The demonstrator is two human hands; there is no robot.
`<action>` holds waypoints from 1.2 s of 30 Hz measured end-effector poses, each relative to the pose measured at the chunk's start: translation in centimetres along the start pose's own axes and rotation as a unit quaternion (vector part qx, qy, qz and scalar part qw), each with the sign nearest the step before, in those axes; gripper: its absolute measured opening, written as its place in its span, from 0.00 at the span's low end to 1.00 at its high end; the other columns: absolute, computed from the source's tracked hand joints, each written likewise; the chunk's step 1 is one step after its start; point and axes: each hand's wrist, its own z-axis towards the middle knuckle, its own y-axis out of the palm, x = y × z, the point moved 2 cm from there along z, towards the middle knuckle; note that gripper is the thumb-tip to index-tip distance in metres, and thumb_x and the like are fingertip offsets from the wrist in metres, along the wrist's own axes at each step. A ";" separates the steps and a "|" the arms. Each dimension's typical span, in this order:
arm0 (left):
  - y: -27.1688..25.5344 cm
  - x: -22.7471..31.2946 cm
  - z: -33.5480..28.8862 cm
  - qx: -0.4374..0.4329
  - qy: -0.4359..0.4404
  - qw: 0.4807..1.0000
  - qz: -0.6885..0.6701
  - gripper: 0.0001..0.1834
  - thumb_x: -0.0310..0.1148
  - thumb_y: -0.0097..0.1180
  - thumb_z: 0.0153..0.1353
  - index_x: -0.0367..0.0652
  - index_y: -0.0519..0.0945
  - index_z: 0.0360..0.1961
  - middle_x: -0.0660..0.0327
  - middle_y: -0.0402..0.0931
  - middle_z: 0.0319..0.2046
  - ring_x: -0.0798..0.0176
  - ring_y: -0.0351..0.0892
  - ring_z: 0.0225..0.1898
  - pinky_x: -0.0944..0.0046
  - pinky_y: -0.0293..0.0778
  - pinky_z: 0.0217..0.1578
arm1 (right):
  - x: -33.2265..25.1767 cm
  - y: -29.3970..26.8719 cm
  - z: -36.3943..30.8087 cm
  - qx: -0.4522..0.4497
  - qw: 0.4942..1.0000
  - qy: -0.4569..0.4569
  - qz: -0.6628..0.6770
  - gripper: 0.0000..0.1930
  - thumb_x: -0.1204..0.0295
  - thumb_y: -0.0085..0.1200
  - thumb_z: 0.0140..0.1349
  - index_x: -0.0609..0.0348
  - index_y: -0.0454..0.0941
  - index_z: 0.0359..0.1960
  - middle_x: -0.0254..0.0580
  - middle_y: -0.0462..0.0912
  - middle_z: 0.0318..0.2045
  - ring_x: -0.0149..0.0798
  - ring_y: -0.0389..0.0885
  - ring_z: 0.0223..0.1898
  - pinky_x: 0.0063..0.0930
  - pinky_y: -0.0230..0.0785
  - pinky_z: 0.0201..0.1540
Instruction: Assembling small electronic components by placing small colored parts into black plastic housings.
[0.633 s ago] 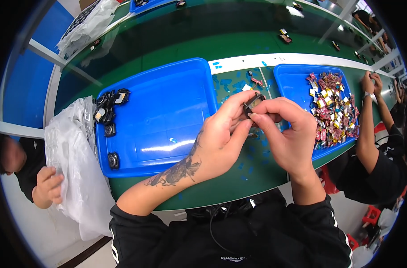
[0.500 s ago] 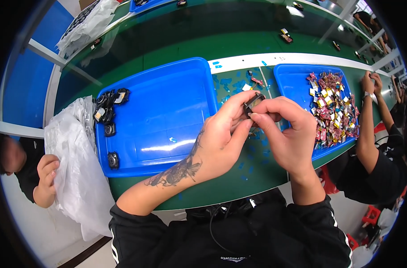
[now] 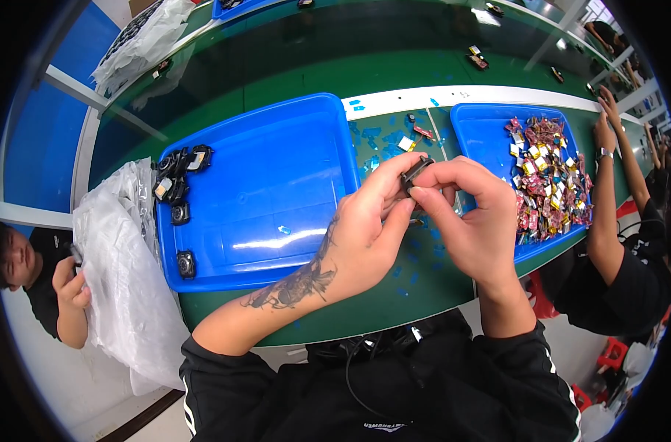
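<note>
Head view first — what are the hands doing?

— Both are raised over the green table (image 3: 365,302), close together. The left hand (image 3: 365,236) and the right hand (image 3: 472,221) pinch one small dark part (image 3: 415,171) between them. The left hand's fingertips (image 3: 408,163) are closed on its upper end, and the right hand's thumb and forefinger are clamped on it from the other side.

— Where does that part sit relative to the trays?

— It hangs in the air above the strip of table between the two blue trays, held tilted. What kind of part it is I cannot tell; it is too small.

— And the trays?

— The large blue tray (image 3: 276,184) lies to the left of the hands. A few black round-lensed units (image 3: 177,184) are bunched in its far left corner, with two more lying apart lower along its left wall. The right blue tray (image 3: 483,125) holds a heap of small red and gold pieces (image 3: 549,177), piled toward its right side.

— Anything on the table between them?

— A few loose bits near the far edge, one pale and square (image 3: 405,144), one reddish (image 3: 424,132).

— Other people?

— Yes. At the left, a person's hand (image 3: 74,283) is beside a crumpled clear plastic bag (image 3: 122,280), which hangs off the table's left edge. At the right, another person's arm (image 3: 608,199) in a black sleeve reaches along the right tray's outer side, with a wristwatch (image 3: 605,152) on it.
</note>
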 end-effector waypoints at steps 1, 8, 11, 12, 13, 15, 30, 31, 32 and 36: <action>0.0 -0.1 0.0 -0.007 0.002 1.000 0.013 0.25 0.17 0.41 0.67 0.29 0.58 0.65 0.47 0.68 0.59 0.58 0.69 0.63 0.60 0.65 0.63 | 0.1 0.1 0.1 -0.001 1.000 -0.011 -0.016 0.06 0.82 0.63 0.52 0.61 0.80 0.31 0.37 0.80 0.24 0.28 0.76 0.24 0.21 0.66 0.27; -0.2 0.4 -0.3 -0.013 0.031 0.998 0.058 0.24 0.16 0.41 0.68 0.29 0.60 0.65 0.47 0.69 0.59 0.59 0.69 0.63 0.61 0.65 0.63 | -0.7 -0.5 0.0 -0.009 0.995 0.036 -0.093 0.15 0.81 0.66 0.48 0.58 0.67 0.24 0.32 0.67 0.19 0.28 0.70 0.22 0.23 0.61 0.25; -0.2 0.3 -0.2 -0.022 -0.007 1.000 0.016 0.24 0.15 0.40 0.67 0.30 0.61 0.64 0.48 0.68 0.60 0.59 0.69 0.63 0.61 0.66 0.63 | -0.1 -0.4 0.2 -0.015 0.997 0.013 -0.074 0.15 0.81 0.66 0.49 0.58 0.67 0.26 0.31 0.67 0.22 0.26 0.71 0.28 0.21 0.64 0.31; -0.2 0.7 -0.2 -0.029 0.005 0.999 0.026 0.24 0.15 0.40 0.67 0.30 0.61 0.65 0.48 0.68 0.60 0.59 0.69 0.63 0.61 0.66 0.62 | 0.2 -0.4 0.2 -0.014 0.997 0.015 -0.074 0.15 0.81 0.66 0.49 0.58 0.67 0.26 0.31 0.67 0.22 0.26 0.71 0.28 0.21 0.64 0.31; -0.2 0.9 -0.3 -0.037 0.018 0.998 0.037 0.24 0.15 0.40 0.67 0.30 0.61 0.65 0.49 0.68 0.60 0.59 0.69 0.63 0.61 0.67 0.62 | 0.8 -0.5 0.2 -0.004 0.997 0.035 0.072 0.15 0.81 0.65 0.50 0.58 0.67 0.28 0.31 0.68 0.24 0.26 0.71 0.30 0.20 0.65 0.35; 0.2 0.9 -0.1 -0.045 0.050 0.998 -0.006 0.25 0.16 0.40 0.67 0.30 0.60 0.65 0.48 0.68 0.60 0.58 0.70 0.62 0.60 0.68 0.61 | 1.7 -1.1 -0.3 0.008 0.962 0.059 0.268 0.14 0.81 0.64 0.53 0.61 0.70 0.36 0.31 0.72 0.31 0.26 0.73 0.37 0.21 0.69 0.47; -0.8 2.3 0.3 0.045 0.292 0.872 0.391 0.18 0.16 0.62 0.50 0.41 0.84 0.44 0.52 0.80 0.45 0.54 0.83 0.43 0.62 0.80 0.41 | 1.1 -1.5 -2.3 -0.003 0.948 0.142 0.285 0.06 0.84 0.58 0.61 0.68 0.77 0.39 0.39 0.82 0.34 0.25 0.81 0.36 0.16 0.74 0.40; -0.8 2.3 0.3 0.045 0.293 0.872 0.390 0.18 0.16 0.62 0.50 0.41 0.84 0.44 0.52 0.80 0.45 0.54 0.83 0.43 0.62 0.80 0.41 | 1.1 -1.6 -2.3 -0.012 0.944 0.148 0.296 0.05 0.83 0.58 0.61 0.68 0.77 0.38 0.38 0.82 0.33 0.25 0.80 0.35 0.16 0.73 0.39; -0.8 2.3 0.4 0.042 0.289 0.873 0.391 0.17 0.17 0.63 0.51 0.41 0.84 0.44 0.52 0.80 0.45 0.55 0.83 0.43 0.63 0.80 0.41 | 1.1 -1.7 -2.3 -0.012 0.944 0.148 0.296 0.05 0.83 0.58 0.61 0.68 0.77 0.38 0.38 0.82 0.33 0.25 0.80 0.35 0.16 0.73 0.39; -1.1 2.3 0.1 0.000 0.199 0.919 0.339 0.15 0.18 0.62 0.55 0.39 0.84 0.44 0.52 0.80 0.44 0.60 0.83 0.42 0.66 0.79 0.40 | 1.8 -2.3 -1.9 -0.062 0.932 0.155 0.321 0.04 0.80 0.57 0.62 0.66 0.76 0.36 0.36 0.81 0.32 0.23 0.77 0.33 0.16 0.70 0.37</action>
